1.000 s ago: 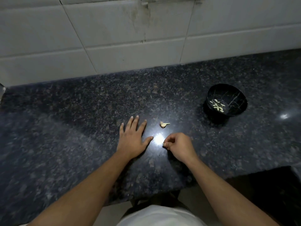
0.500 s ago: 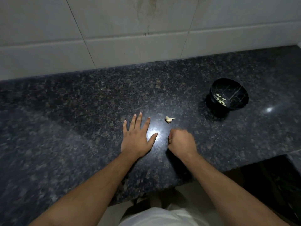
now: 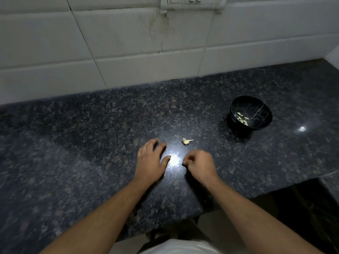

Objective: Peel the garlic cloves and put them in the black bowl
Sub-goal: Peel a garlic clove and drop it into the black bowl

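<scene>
A small pale garlic piece (image 3: 186, 141) with a papery tail lies on the dark granite counter (image 3: 91, 143), just beyond my two hands. My left hand (image 3: 150, 160) rests palm down on the counter to its left, fingers slightly bent, holding nothing. My right hand (image 3: 200, 165) sits below and right of the garlic with its fingers curled into a loose fist; nothing shows between them. The black bowl (image 3: 260, 114) with white veining stands at the right rear, with several peeled cloves (image 3: 242, 119) inside.
A white tiled wall (image 3: 146, 43) runs behind the counter, with a switch plate (image 3: 192, 2) at the top. The counter's front edge steps back at the lower right (image 3: 275, 186), with a dark gap below it.
My left hand's fingers have bent from flat and spread. My right hand stays curled in about the same spot. The view has tilted upward, so more wall shows.
</scene>
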